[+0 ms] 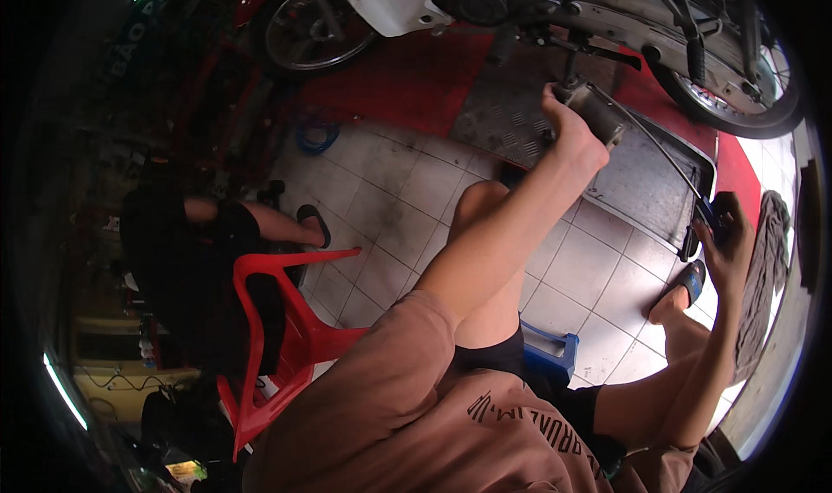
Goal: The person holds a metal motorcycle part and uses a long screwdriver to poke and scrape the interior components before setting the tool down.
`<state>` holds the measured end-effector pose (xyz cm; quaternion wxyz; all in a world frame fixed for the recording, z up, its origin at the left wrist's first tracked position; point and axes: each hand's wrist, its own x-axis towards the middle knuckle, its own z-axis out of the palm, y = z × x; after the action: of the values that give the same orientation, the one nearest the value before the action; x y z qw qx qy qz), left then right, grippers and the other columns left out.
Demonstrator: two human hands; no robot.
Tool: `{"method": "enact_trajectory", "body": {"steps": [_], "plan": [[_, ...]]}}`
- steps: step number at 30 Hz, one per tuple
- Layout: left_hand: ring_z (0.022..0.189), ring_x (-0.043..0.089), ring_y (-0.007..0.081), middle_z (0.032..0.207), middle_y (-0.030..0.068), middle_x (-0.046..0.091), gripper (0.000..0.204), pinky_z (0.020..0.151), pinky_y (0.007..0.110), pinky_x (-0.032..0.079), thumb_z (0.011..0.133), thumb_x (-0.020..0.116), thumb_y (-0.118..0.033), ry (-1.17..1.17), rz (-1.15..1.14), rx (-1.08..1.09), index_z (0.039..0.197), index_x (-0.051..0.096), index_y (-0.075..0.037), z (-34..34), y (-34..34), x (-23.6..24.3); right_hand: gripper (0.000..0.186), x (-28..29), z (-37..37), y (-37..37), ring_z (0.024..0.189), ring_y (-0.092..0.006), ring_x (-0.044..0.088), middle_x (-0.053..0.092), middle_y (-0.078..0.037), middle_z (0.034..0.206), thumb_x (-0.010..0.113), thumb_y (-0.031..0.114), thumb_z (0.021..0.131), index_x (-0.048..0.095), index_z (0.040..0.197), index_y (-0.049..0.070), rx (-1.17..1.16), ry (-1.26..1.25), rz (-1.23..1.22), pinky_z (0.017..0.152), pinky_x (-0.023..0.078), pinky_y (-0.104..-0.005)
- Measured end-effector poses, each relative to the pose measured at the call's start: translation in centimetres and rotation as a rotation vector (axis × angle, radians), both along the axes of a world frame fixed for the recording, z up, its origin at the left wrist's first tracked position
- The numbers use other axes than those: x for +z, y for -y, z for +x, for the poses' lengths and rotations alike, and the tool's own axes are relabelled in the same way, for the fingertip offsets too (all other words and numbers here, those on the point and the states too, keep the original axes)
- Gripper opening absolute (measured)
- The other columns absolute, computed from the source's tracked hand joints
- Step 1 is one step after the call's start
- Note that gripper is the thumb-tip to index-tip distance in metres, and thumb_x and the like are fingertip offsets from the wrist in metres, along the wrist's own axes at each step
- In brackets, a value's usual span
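My left hand (572, 131) reaches under the motorbike (572, 8), its fingers curled round a grey metal cylinder (600, 113) below the engine. Part of those fingers is hidden behind the wrist and the cylinder. At the right, my right hand (731, 237) is closed on the dark blue handle of a tool (712, 216). From that handle a long thin rod (652, 138) runs up past the cylinder towards the bike's underside. Beneath both hands lies a shallow metal tray (646, 185).
The bike stands over a red platform (390, 81) with a ridged metal plate (503, 103). A red plastic chair (251, 320) is at left, near another person's leg (282, 224). A blue stool (568, 354), coiled blue hose (316, 136) and grey cloth (763, 276) are around me.
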<state>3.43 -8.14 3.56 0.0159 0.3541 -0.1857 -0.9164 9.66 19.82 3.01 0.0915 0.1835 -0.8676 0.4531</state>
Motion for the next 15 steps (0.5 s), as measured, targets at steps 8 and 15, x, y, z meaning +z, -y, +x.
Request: {"method": "enact_trajectory", "body": {"steps": [8, 15], "plan": [[0.079, 0.059, 0.0157, 0.084, -0.0035, 0.063, 0.049, 0.07, 0.036, 0.048, 0.083, 0.039, -0.067, -0.042, 0.047, 0.06, 0.085, 0.063, -0.024, -0.7, -1.1, -2.5, 0.01, -2.5, -2.2, -3.6, 0.068, -0.0271, 0.054, 0.054, -0.02, 0.08, 0.052, 0.004, 0.091, 0.054, 0.095, -0.005, 0.047, -0.074, 0.198, 0.065, 0.043, -0.0384], [0.089, 0.061, 0.0189, 0.094, -0.0003, 0.065, 0.054, 0.079, 0.042, 0.05, 0.084, 0.037, -0.067, -0.092, 0.109, 0.089, 0.092, 0.063, -0.021, 0.2, 1.3, -2.3, 0.053, -1.3, -2.7, -0.2, 0.081, -0.0239, 0.062, 0.063, -0.011, 0.099, 0.07, -0.001, 0.079, 0.051, 0.129, -0.004, 0.003, 0.094, 0.095, 0.077, 0.05, -0.0352]]}}
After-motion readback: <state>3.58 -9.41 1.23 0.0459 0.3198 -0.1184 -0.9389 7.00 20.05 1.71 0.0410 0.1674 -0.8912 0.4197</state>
